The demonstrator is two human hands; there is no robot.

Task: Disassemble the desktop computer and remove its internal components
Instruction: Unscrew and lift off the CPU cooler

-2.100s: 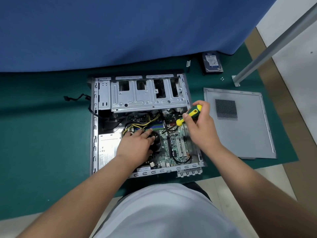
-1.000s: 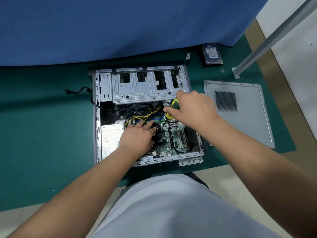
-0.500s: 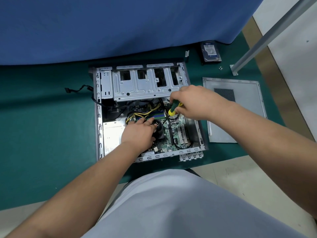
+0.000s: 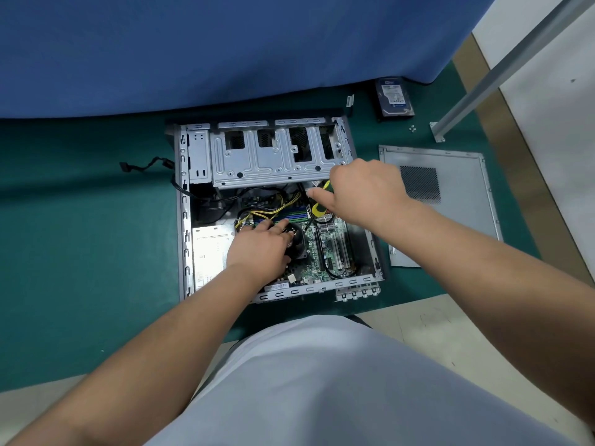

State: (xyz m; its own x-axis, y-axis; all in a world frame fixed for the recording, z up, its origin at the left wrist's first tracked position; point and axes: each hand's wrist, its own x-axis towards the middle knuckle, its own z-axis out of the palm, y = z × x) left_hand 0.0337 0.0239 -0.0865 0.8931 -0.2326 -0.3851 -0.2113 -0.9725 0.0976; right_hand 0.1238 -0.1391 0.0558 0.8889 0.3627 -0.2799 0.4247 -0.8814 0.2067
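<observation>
**Unscrewing near the CPU cooler**

Right hand (image 4: 363, 191) wraps a yellow-green screwdriver (image 4: 320, 201), shaft angled down-left toward motherboard (image 4: 331, 249); tip hidden. Left of it, left hand (image 4: 257, 249) rests on cooler fan (image 4: 297, 241), fingers loosely extended. Likely loosening a mounting screw; next needs tip seating. Open case (image 4: 183, 220) long axis runs away from the person.

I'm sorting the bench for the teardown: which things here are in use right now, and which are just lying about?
In use:
- computer case, open
- screwdriver, gripped by the right hand
- CPU fan, under the left hand
- motherboard

Lying about:
- side panel
- hard drive
- loose screws
- black cable left of the case
</observation>
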